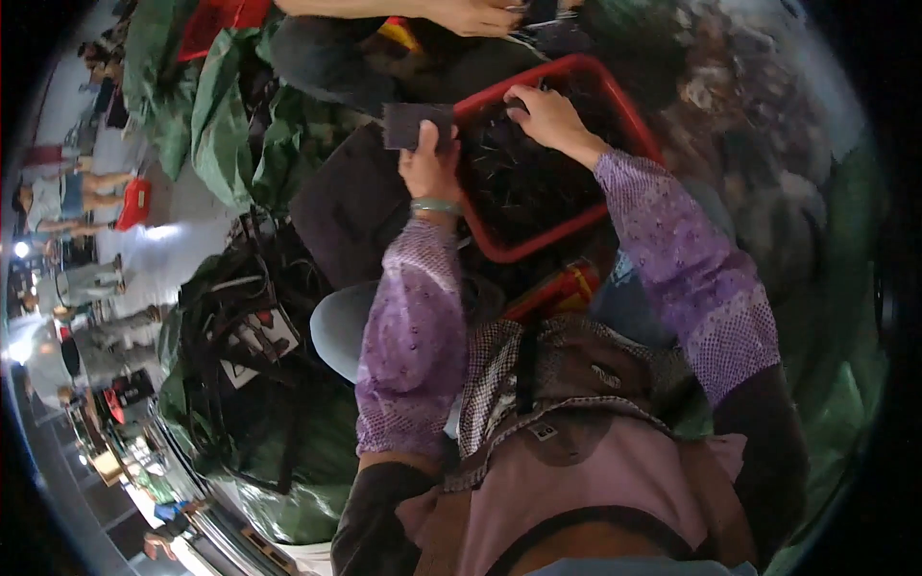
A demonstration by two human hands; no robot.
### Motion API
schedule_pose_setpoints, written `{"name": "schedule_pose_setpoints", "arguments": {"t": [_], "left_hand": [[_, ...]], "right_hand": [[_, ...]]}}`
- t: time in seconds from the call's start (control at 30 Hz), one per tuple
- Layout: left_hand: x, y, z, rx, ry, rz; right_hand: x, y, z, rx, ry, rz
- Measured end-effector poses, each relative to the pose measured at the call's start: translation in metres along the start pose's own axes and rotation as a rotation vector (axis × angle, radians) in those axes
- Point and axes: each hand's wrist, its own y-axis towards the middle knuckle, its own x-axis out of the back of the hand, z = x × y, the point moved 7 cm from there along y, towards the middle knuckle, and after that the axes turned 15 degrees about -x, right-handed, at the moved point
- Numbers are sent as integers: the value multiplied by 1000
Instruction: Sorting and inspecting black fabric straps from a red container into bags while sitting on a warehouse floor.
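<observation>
My left hand [428, 173] is closed on a dark, flat, square piece that looks like cloth [403, 127], thumb on top. It is just left of a red plastic basin [506, 252]. Inside the basin lies a heap of dark scraps with thin loose threads [509, 178]. My right hand [552, 117] reaches over the basin's far side, fingers curled down at the dark contents. Whether something is between those fingertips cannot be made out. Purple patterned sleeve covers are on both my forearms.
Across from me, another person's hands [480, 17] handle a small dark thing. A dark flat panel [351, 206] lies left of the basin. Green sheeting [226, 125] and a strapped dark bundle [250, 355] fill the left. A red and yellow packet [557, 293] lies below the basin.
</observation>
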Motion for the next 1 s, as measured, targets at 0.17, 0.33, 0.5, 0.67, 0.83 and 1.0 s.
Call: {"name": "schedule_pose_setpoints", "arguments": {"t": [0.17,0.33,0.5,0.67,0.83,1.0], "left_hand": [[-21,-2,5,134,227,237],[-33,-23,27,339,97,240],[-47,-20,22,144,270,632],[-54,-22,25,356,-25,383],[-39,-4,41,365,-87,278],[-10,3,65,305,81,-30]], "right_hand": [[31,-12,8,220,194,-227],[31,-27,21,156,464,187],[25,-25,18,21,646,287],[8,-23,16,-62,684,307],[23,-35,32,198,271,54],[27,-64,48,301,31,-106]]}}
